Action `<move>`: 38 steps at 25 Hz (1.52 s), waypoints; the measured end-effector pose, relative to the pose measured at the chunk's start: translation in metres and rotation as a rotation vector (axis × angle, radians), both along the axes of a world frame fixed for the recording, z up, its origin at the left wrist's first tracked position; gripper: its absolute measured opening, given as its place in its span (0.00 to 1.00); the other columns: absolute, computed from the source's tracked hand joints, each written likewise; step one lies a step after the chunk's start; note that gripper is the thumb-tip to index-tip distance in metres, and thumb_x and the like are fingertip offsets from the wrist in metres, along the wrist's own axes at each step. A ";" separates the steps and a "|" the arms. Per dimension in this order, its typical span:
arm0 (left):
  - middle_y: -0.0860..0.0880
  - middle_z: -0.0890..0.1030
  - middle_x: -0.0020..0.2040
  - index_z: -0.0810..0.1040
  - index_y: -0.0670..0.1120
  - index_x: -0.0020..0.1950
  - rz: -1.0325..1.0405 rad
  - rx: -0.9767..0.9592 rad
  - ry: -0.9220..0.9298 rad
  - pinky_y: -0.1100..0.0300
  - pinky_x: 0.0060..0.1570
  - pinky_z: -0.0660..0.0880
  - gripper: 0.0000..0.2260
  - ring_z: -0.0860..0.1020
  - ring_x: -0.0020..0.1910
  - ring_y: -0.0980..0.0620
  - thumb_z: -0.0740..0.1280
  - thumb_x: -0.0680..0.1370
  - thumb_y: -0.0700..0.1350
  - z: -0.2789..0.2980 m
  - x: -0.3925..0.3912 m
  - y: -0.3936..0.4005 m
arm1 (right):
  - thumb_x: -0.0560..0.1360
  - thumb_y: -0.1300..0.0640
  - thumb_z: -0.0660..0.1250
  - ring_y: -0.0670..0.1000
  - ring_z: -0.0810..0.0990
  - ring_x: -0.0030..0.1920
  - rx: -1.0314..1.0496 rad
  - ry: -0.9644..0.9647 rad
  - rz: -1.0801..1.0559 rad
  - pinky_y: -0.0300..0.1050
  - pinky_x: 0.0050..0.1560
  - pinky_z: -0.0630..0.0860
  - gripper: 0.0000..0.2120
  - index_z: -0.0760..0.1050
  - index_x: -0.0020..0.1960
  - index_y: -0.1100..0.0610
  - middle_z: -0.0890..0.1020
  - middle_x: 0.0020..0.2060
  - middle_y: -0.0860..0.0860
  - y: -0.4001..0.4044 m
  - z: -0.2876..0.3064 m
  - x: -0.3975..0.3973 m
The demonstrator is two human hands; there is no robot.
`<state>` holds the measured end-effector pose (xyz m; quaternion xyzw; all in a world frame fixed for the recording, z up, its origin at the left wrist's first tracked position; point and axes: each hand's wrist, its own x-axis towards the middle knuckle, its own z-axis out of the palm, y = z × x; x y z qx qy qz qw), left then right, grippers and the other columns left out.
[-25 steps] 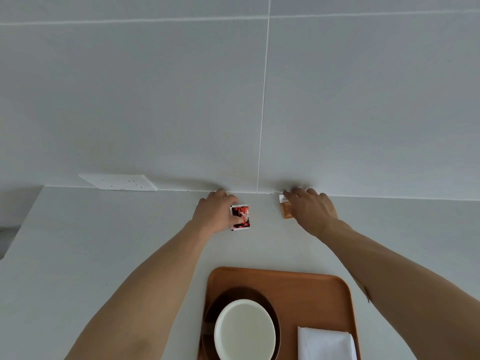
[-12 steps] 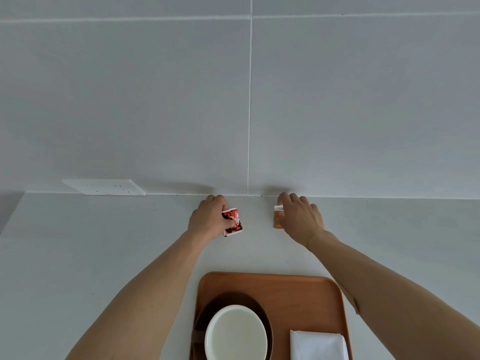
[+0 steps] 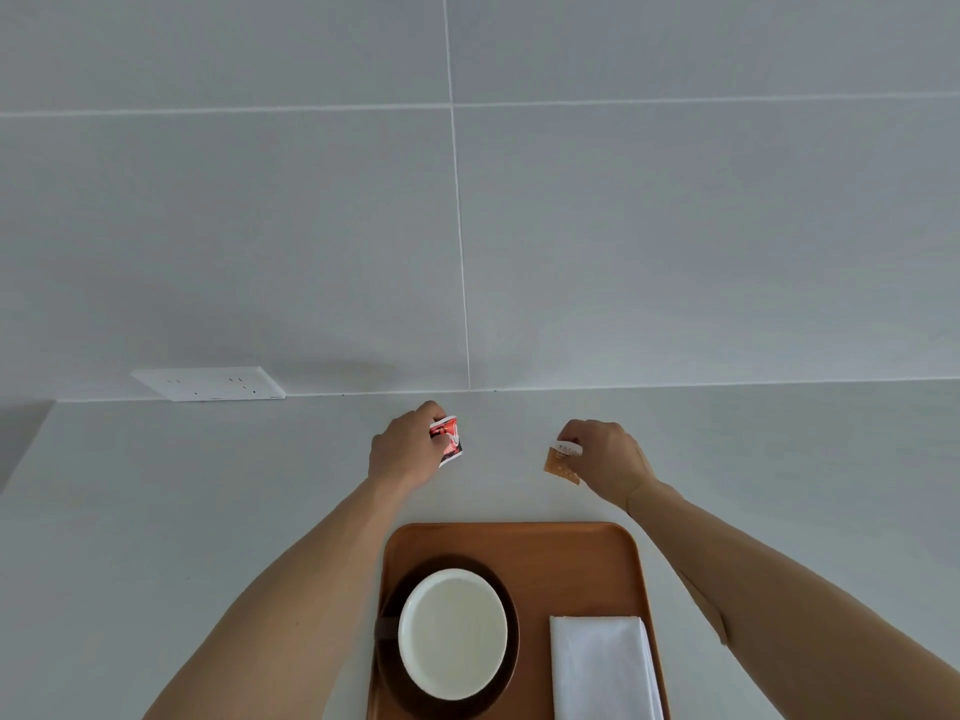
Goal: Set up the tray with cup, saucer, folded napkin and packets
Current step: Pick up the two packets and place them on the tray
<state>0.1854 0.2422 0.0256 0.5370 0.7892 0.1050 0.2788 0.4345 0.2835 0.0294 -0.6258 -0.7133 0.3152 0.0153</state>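
An orange-brown tray (image 3: 561, 553) lies on the white counter near me. On its left half a white cup (image 3: 453, 634) stands on a dark brown saucer (image 3: 511, 662). A folded white napkin (image 3: 602, 667) lies on the tray's right half. Beyond the tray, my left hand (image 3: 402, 449) pinches a red and white packet (image 3: 449, 442), held just above the counter. My right hand (image 3: 608, 462) pinches a brown and white packet (image 3: 562, 462) by its top edge, so that it hangs slightly tilted.
A white socket plate (image 3: 208, 383) sits low on the grey tiled wall at the back left. The counter's left edge (image 3: 26, 449) runs diagonally at the far left. Both forearms reach past the tray's two sides.
Both hands have closed on the packets by the wall, lifted them and drawn back toward the tray. The right hand has moved farther right.
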 end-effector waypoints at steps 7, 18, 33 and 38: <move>0.49 0.83 0.53 0.78 0.53 0.52 -0.080 0.064 -0.168 0.50 0.50 0.76 0.05 0.79 0.50 0.45 0.66 0.77 0.48 0.034 0.041 -0.030 | 0.71 0.55 0.69 0.50 0.81 0.43 -0.015 0.119 -0.010 0.48 0.47 0.79 0.07 0.83 0.44 0.44 0.85 0.43 0.48 -0.050 0.024 0.041; 0.48 0.82 0.55 0.81 0.50 0.54 -0.243 -0.104 -0.138 0.48 0.54 0.76 0.08 0.79 0.53 0.47 0.66 0.77 0.47 0.025 0.108 -0.060 | 0.72 0.53 0.71 0.48 0.80 0.42 -0.032 0.045 0.016 0.47 0.42 0.79 0.05 0.77 0.45 0.46 0.80 0.38 0.42 -0.086 0.011 0.072; 0.49 0.83 0.55 0.79 0.51 0.54 -0.449 -0.221 0.187 0.53 0.47 0.65 0.07 0.78 0.54 0.47 0.66 0.77 0.47 -0.022 0.139 -0.050 | 0.77 0.52 0.65 0.53 0.75 0.56 0.126 -0.145 0.240 0.48 0.54 0.71 0.09 0.78 0.57 0.49 0.82 0.52 0.49 -0.080 -0.030 0.068; 0.48 0.82 0.48 0.78 0.48 0.52 -0.533 -0.033 0.379 0.52 0.46 0.69 0.08 0.78 0.48 0.47 0.66 0.78 0.52 -0.026 0.146 -0.060 | 0.77 0.52 0.65 0.53 0.72 0.57 0.216 -0.192 0.254 0.48 0.55 0.69 0.11 0.76 0.59 0.49 0.80 0.54 0.48 -0.089 -0.039 0.071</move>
